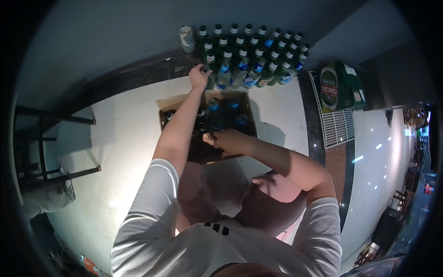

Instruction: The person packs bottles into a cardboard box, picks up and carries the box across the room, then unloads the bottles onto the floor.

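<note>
My left hand [199, 78] reaches to the front left corner of a group of green glass bottles, its fingers closed around a bottle [210, 78] there. Below it on the floor is an open cardboard box [253, 121] holding several bottles, some with blue on them [213, 104] and some dark. My right hand [230, 142] is inside the box near its front, fingers curled. What those fingers grip is hidden; a tan patch shows beside the fingertips. The standing bottles [242, 53] form rows against the wall, many with white neck labels, the front ones with blue labels.
A white cylinder [187, 39] stands left of the bottle rows. To the right, a green beer carton [339, 85] lies by a white wire rack [339, 127]. Dark metal stool legs [69, 175] are at the left. My knees are close to the box's front edge.
</note>
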`<control>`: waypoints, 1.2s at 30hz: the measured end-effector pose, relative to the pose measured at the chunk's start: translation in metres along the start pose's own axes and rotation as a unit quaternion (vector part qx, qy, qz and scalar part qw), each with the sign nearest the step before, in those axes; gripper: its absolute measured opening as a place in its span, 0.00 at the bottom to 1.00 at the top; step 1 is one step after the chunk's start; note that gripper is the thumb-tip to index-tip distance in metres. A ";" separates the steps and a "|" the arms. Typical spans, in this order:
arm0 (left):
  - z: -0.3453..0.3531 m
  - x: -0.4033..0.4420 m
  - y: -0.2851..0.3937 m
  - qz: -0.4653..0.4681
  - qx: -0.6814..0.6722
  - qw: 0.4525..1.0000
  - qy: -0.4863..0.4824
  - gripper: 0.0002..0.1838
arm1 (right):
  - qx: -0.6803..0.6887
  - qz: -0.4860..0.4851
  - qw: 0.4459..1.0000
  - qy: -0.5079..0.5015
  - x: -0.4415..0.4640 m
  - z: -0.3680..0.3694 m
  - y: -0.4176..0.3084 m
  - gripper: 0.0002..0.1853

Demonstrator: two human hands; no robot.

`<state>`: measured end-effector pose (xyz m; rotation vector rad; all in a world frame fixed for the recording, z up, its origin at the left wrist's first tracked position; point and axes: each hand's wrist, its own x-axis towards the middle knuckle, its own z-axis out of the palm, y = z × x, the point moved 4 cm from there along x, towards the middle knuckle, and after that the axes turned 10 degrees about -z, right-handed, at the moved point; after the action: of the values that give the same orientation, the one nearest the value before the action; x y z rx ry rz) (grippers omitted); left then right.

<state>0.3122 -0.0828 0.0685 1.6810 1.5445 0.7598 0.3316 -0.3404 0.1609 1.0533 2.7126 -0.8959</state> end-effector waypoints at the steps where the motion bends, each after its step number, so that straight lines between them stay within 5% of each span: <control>1: -0.004 -0.003 0.002 0.041 0.007 0.999 0.023 0.23 | 0.000 -0.001 1.000 0.006 -0.001 0.000 0.001 0.16; 5: -0.030 -0.009 0.008 0.072 -0.014 0.995 0.061 0.24 | 0.019 0.007 0.997 0.080 -0.001 0.006 0.007 0.22; 8: -0.058 -0.014 0.041 0.137 -0.081 0.986 0.053 0.22 | -0.029 0.055 0.998 -0.026 0.017 0.030 0.030 0.37; 10: -0.086 -0.042 0.086 0.162 -0.129 0.978 0.024 0.19 | -0.024 0.078 0.992 -0.098 0.015 0.018 0.023 0.17; 16: -0.175 -0.137 0.168 0.233 -0.203 0.951 0.003 0.12 | -0.039 0.042 0.995 -0.077 0.020 0.025 0.028 0.19; 21: -0.220 -0.187 0.171 0.251 -0.216 0.944 -0.010 0.12 | 0.010 -0.003 0.994 -0.104 0.019 0.040 0.048 0.16; 24: -0.227 -0.208 0.158 0.109 -0.278 0.951 -0.076 0.13 | 0.062 -0.072 0.994 -0.055 0.012 0.031 0.044 0.15; 27: -0.232 -0.217 0.138 0.069 -0.232 0.967 -0.083 0.14 | 0.144 -0.146 0.978 0.039 0.009 0.024 0.037 0.14; 36: -0.193 -0.230 0.115 0.116 -0.135 0.960 -0.214 0.14 | 0.143 -0.021 0.989 0.026 -0.009 0.006 0.028 0.13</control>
<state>0.1958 -0.2918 0.2834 1.6976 0.9139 0.6365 0.3560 -0.3327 0.1451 1.0816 2.7148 -1.3136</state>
